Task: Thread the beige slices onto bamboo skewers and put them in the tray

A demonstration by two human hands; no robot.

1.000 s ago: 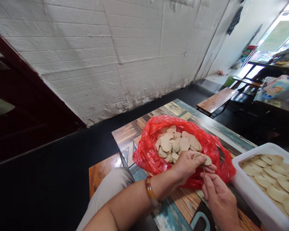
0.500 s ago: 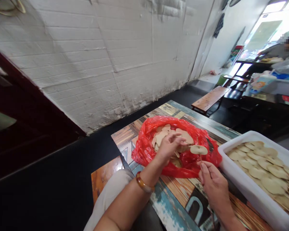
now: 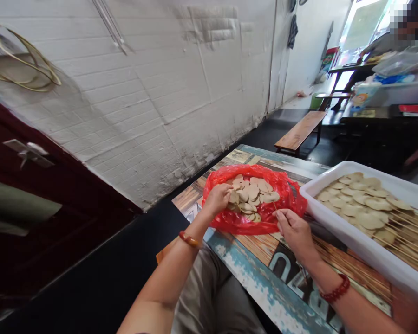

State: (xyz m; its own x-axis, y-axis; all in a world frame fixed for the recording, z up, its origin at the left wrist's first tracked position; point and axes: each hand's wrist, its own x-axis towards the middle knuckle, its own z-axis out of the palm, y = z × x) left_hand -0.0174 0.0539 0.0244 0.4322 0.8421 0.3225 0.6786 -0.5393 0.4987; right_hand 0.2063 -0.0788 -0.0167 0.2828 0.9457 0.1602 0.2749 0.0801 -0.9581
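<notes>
My right hand [image 3: 294,229] pinches a thin wooden skewer [image 3: 275,205], with a pale, flat, rounded slice [image 3: 270,197] at its tip. That slice is over the right side of an open red plastic bag [image 3: 251,227]. Many loose slices [image 3: 252,191] of the same pale kind lie heaped inside the bag. At the bag's left side, my left hand [image 3: 218,199] has its fingers closed on the edge of a slice [image 3: 233,197]; the fingertips are partly hidden.
A white plastic tub [image 3: 329,218] on the right holds skewered slices [image 3: 364,199] in layers. Bare skewers [image 3: 355,266] lie on the patterned table [image 3: 254,278] beside it. Beyond stand a wooden bench [image 3: 301,131] and a person [image 3: 383,46] at another table. A dark red door [image 3: 55,195] is left.
My left hand has moved left, away from the skewered slice, and closed at the heap. My right hand still holds the skewer. The view has shifted, showing more of the tub.
</notes>
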